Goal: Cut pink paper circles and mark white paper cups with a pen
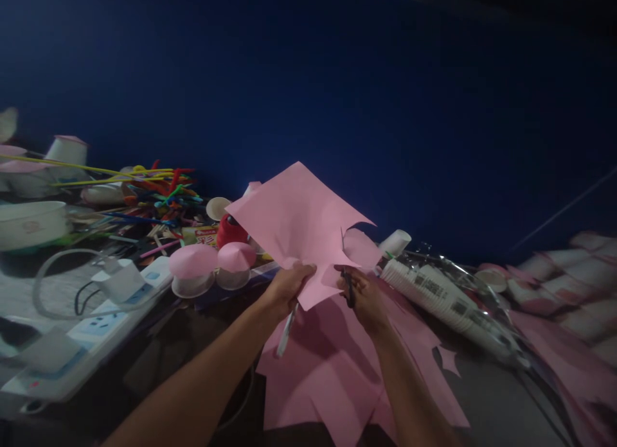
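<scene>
1. The left hand (284, 286) pinches a raised pink paper sheet (299, 228) and clasps a pen (286, 331).
2. The right hand (361, 293) grips scissors (348, 288), apparently mid-cut along a curve.
3. Below both hands lie pink offcuts (332, 376); a sleeve of stacked cups (443, 299) lies to the right.

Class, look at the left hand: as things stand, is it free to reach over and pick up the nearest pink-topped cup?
Probably not. The left hand grips the pink sheet and a pen, so it is full, though the pink-topped cup stands close with nothing between.
</scene>
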Action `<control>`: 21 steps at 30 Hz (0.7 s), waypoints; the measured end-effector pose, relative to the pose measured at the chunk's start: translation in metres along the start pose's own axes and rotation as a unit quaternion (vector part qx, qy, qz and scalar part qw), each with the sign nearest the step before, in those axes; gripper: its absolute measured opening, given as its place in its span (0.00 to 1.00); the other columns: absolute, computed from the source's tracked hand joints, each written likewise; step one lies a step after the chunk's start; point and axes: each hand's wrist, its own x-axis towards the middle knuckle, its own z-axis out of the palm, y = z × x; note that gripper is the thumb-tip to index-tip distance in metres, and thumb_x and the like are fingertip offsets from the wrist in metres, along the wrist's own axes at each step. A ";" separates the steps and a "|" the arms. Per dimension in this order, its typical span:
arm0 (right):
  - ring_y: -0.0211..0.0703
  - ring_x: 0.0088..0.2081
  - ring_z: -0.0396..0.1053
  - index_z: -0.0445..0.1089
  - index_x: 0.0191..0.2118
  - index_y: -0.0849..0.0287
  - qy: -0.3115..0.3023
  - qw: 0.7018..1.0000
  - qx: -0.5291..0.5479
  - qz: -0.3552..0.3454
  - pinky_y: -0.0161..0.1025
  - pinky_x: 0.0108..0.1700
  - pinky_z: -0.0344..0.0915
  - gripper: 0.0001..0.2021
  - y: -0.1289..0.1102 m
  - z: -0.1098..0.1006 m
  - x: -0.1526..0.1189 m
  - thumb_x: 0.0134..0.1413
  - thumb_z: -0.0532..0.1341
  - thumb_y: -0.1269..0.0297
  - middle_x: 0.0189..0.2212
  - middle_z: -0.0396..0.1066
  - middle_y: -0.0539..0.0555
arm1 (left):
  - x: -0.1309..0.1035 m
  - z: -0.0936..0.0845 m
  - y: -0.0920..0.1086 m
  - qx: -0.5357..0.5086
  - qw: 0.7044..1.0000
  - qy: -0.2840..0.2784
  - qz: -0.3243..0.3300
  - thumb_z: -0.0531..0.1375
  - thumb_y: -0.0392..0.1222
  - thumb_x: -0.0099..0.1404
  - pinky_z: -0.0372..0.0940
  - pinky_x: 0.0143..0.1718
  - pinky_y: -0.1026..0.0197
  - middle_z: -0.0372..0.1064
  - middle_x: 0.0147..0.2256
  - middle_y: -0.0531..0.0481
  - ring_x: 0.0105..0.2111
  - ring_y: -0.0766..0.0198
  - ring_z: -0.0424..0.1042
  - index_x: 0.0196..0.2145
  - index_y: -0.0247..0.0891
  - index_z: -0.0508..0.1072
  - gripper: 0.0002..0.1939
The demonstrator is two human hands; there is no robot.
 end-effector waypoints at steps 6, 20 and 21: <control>0.44 0.34 0.68 0.73 0.41 0.60 0.022 0.999 -0.032 -0.028 0.38 0.34 0.65 0.18 -0.003 0.002 0.000 0.46 0.63 0.54 0.29 0.71 0.53 | -0.008 0.006 0.004 -0.003 1.000 0.004 -0.011 0.59 0.29 0.57 0.65 0.19 0.66 0.67 0.17 0.50 0.15 0.66 0.67 0.25 0.31 0.67 0.04; 0.45 0.32 0.68 0.70 0.42 0.61 0.026 0.999 -0.014 -0.022 0.36 0.32 0.63 0.18 -0.001 0.007 -0.001 0.49 0.60 0.53 0.23 0.68 0.51 | -0.009 0.004 0.004 -0.017 0.998 -0.017 -0.051 0.60 0.30 0.58 0.68 0.22 0.65 0.70 0.20 0.48 0.18 0.64 0.71 0.30 0.29 0.69 0.01; 0.44 0.32 0.68 0.71 0.42 0.61 0.030 0.999 -0.016 -0.023 0.36 0.32 0.63 0.18 -0.001 0.007 -0.001 0.49 0.60 0.53 0.24 0.69 0.52 | -0.009 0.004 0.004 -0.018 0.998 -0.017 -0.049 0.60 0.30 0.58 0.68 0.21 0.65 0.70 0.20 0.47 0.18 0.64 0.71 0.30 0.29 0.69 0.01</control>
